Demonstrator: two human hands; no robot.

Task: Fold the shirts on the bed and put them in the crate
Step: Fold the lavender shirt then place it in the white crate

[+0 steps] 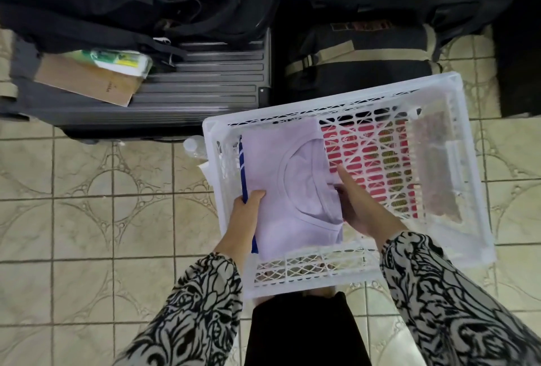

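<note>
Gripping folded lilac shirt [288, 187] w/ 2 hands, over lattice crate [336, 100].

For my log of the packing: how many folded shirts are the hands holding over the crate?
2 show. A pale lilac shirt lies on top; under it, a blue shirt shows only as an edge by the left hand. More may be hidden beneath.

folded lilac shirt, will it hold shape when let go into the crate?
Probably floppy: the lilac shirt is thin cloth, and both the left hand and right hand grip it. Likely light. The folds may loosen on the crate floor.
</note>
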